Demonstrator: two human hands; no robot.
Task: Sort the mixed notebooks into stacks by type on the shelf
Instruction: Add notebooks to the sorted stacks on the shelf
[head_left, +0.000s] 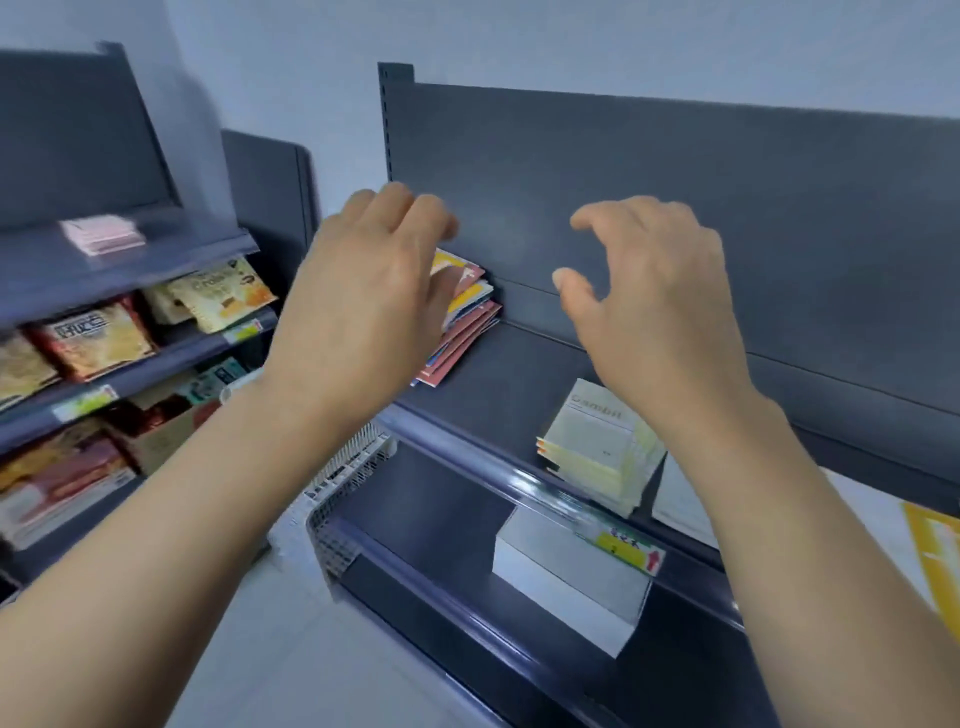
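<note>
A messy pile of red and multicoloured notebooks (467, 322) lies at the left end of the dark grey shelf (519, 384), against the back panel. My left hand (358, 296) hovers over that pile with fingers spread, covering its left part; contact is unclear. A neater stack of pale yellow notebooks (592, 447) sits near the shelf's front edge. My right hand (654, 306) floats above and behind it, fingers curled apart, holding nothing.
A white box (566, 577) stands on the lower shelf behind a yellow price tag (623, 545). A white wire basket (348, 483) hangs at the shelf's left end. Snack bags (93, 338) and a pink stack (104, 234) fill the neighbouring rack on the left.
</note>
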